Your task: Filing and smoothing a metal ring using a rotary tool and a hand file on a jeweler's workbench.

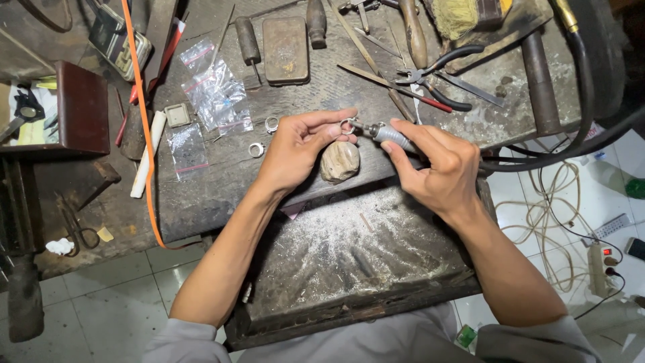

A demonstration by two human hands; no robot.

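The worn wooden tabletop (222,181) carries pliers (437,77), clear plastic bags (215,91) and two loose rings (263,138). Over its front edge, the right hand (437,168) is clamped on a rotary handpiece (393,138). The left hand (299,148) pinches a small silver ring (348,125) at its fingertips, touching the tool's tip, above a rounded wooden peg (339,161).

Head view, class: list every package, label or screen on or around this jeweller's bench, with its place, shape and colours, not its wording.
Clear plastic bags: bench, upper left of the left hand; flat, see-through, red-striped tops.
Another clear bag: just below them; same look.
Calculator: top left; dark, tilted, with pale keys.
Flat metal tin: top centre; rounded rectangle, dull brown.
Dark phone-like slab: floor, far right.
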